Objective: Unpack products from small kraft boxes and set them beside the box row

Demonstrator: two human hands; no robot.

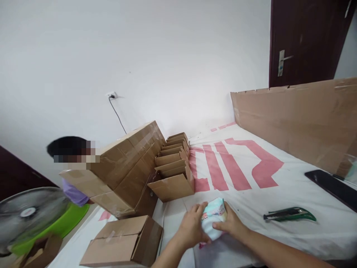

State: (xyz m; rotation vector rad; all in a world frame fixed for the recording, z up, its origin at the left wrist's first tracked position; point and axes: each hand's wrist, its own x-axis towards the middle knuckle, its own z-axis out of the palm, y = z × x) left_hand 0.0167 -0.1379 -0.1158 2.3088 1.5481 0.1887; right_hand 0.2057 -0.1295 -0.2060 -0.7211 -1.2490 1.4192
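Observation:
Between my left hand [193,226] and my right hand [232,223] is a small, soft-looking white and pale-teal bundle [212,221] with a coloured print, just above the white sheet. Its exact kind is not plain; it could be a folded cloth or a wrapped pack. My left fingers curve around its left side, and my right thumb presses on its front with the fingers behind. A bit of pink shows under its lower edge. To the left of my hands lies a closed cardboard box [111,240]. A green-handled utility knife [290,214] rests to the right.
A row of open cardboard boxes [173,186] runs toward the wall beside large stacked cartons [125,163]. A cardboard panel [295,123] borders the right side, near a dark flat phone-like object [331,186]. A person [74,190] is behind the cartons, near a fan [30,212].

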